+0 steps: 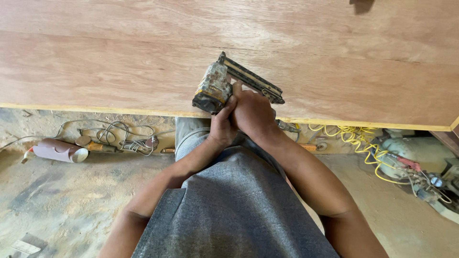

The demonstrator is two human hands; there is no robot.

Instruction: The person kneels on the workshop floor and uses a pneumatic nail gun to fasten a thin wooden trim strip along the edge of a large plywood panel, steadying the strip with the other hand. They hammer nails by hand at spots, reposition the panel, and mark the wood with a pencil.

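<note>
Dusty concrete floor point(62, 200) below, littered along the foot of the work. Near to far:

- Grey shirt point(234, 210) fills the bottom of view; both forearms reach forward over it.
- Left hand point(221, 126) and right hand point(253, 114) meet at the panel's near edge. Both fingers curled shut round the grip of a worn nail gun point(217, 86); left thumb lies up alongside the right hand. Trigger finger hidden, cannot tell if pressed.
- Nail gun sits on the plywood panel point(119, 62) just inside its near edge, about mid-length; magazine point(253, 81) angles away to the right, body tilted left.
- Under the near edge, left: sandpaper roll point(60, 150) and tangled grey cable point(119, 138). Right: coiled yellow hose point(358, 141), then a power tool point(430, 179) toward the far right.

Progress, as a judgement: gun is placed and gripped at one spot near the edge. No nail heads can be made out on the panel, so how much is fastened cannot be told. Yellow trim along the near edge looks seated.
</note>
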